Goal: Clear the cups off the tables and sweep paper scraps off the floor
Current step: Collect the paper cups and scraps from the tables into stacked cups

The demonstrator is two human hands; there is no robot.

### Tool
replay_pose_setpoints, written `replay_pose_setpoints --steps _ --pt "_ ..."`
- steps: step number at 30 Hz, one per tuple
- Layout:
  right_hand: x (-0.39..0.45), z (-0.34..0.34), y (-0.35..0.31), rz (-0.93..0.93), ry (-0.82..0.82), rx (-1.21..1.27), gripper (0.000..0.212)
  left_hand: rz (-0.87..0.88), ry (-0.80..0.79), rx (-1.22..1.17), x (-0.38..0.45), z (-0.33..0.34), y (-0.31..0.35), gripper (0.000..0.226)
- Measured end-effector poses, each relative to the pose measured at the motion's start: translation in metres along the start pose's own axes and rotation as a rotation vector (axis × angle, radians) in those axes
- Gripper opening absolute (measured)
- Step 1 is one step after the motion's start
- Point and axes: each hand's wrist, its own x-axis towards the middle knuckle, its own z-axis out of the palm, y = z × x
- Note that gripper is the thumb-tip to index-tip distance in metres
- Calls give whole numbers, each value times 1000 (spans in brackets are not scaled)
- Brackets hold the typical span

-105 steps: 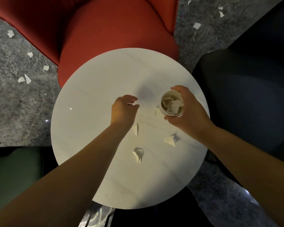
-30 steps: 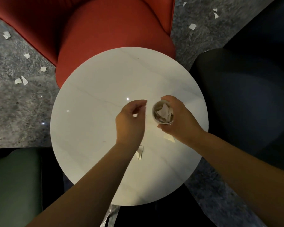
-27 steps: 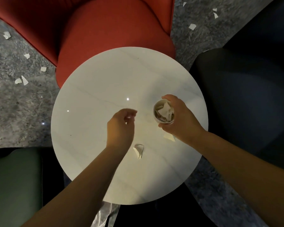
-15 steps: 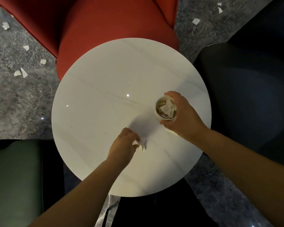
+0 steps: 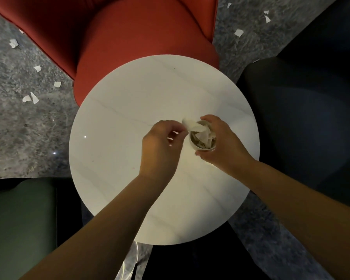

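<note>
Up from the table (image 5: 113,178) comes our left hand (image 5: 160,146), now pinching a paper scrap (image 5: 191,126) over the cup (image 5: 202,140) gripped by our right hand (image 5: 220,144); we release it low, inside the rim. Farther, floor scraps (image 5: 30,98) wait.

A single head-worn wide-angle camera looks almost straight down from above the round tabletop (image 5: 129,122), which fills the centre of the frame, with both forearms entering from the 5 and 7 o'clock edges. The view is close enough that the tabletop spans about half the frame width, while wide-angle coverage takes in the red chair (image 5: 129,37) at 12 o'clock, the dark chair (image 5: 303,118) at 3 o'clock, the green seat (image 5: 22,225) at 8 o'clock and grey floor (image 5: 18,138) at 9 o'clock.
</note>
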Motion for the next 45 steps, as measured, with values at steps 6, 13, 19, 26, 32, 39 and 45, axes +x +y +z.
replay_pose_setpoints --steps 6,13,19,26,32,39,45 --pt "0 -12 3 3 9 4 76 82 -79 109 4 16 8 15" --pt "-4 -35 29 92 43 8 85 -138 -285 232 -1 36 -25 15" --pt "-8 -52 51 82 70 -9 87 -106 -549 294 -22 81 -42 37" --pt "-12 -57 69 81 43 -53 89 118 -518 461 -22 111 -48 27" --pt "-11 -57 76 72 28 -46 90 98 -513 536 -16 113 -59 13" --pt "-7 -57 75 55 8 -24 89 -5 -483 513 -20 113 -63 11" --pt "-5 -54 74 55 13 -5 89 48 -594 403 -33 106 -58 36"
